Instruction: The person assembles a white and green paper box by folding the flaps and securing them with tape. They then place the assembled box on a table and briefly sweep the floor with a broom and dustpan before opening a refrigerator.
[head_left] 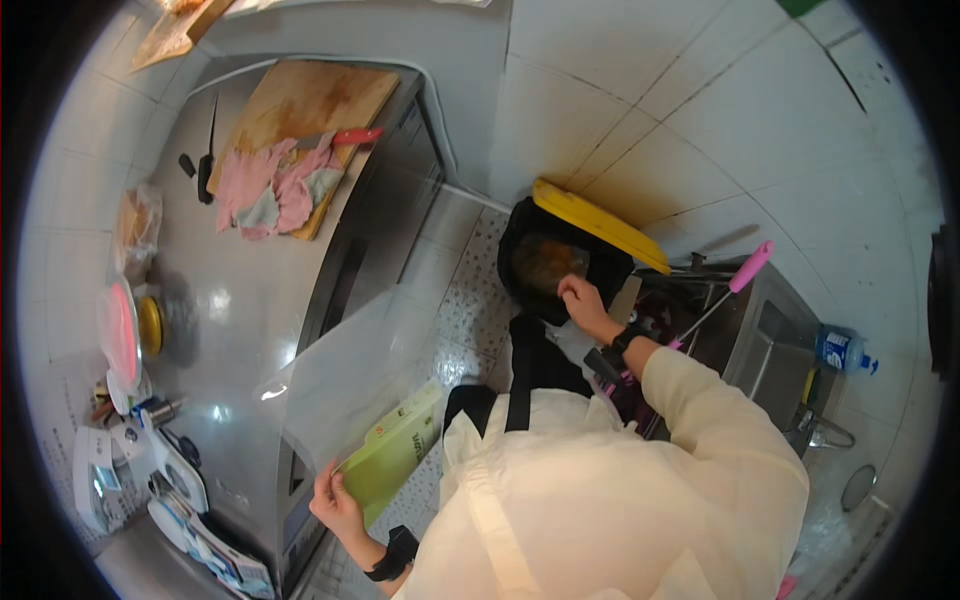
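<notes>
My left hand point(340, 505) is closed at the near corner of a flat, light-green printed package point(385, 465). A large clear plastic sheet point(345, 365) rises from the same grip and spreads over the metal counter's edge. Over at the wall, my right hand point(588, 305) hangs at the mouth of a black bin point(515, 270), its fingers curled together. Whether anything is between them is too small to tell. Inside the bin lies blurred brownish-orange waste point(545, 262). The bin's yellow lid point(600, 225) leans open against the tiles.
On the steel counter point(240, 330) lie a cutting board point(310, 95), a pink cloth point(262, 190) and a red-handled knife point(355, 136). A white kitchen scale point(95, 480) stands at the left. Right of me are a sink point(775, 340), a pink-handled tool point(750, 268) and a blue bottle point(840, 348).
</notes>
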